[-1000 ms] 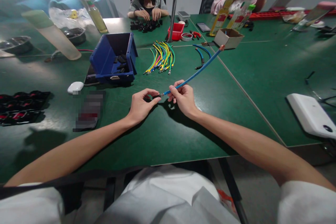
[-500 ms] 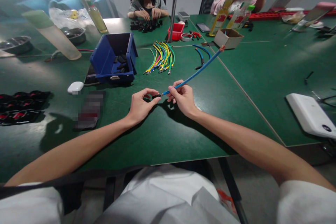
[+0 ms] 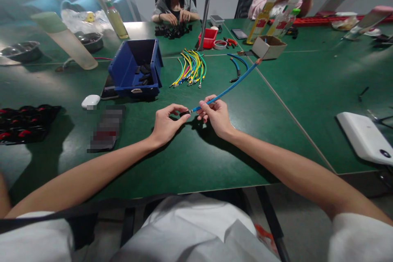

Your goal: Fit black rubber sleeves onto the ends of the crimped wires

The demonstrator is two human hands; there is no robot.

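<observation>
Head view shows me the left hand (image 3: 166, 125) pinching a black piece (image 3: 184, 113) at the tip of the blue cable (image 3: 233, 85), gripped by the right hand (image 3: 218, 118) inboard of the bench (image 3: 184, 172)'s near edge, where off-axis pressure could dislodge it.

The open blue plastic bin (image 3: 125, 63) sits on the flat green worktop (image 3: 184, 163), with small black pieces (image 3: 146, 78) in it. Right of it lies the bunch of thin, mostly yellow and green wires (image 3: 193, 67), then two short blue cables (image 3: 236, 64). In front, the long blue cable (image 3: 231, 86) is in the right grip (image 3: 217, 117).
</observation>
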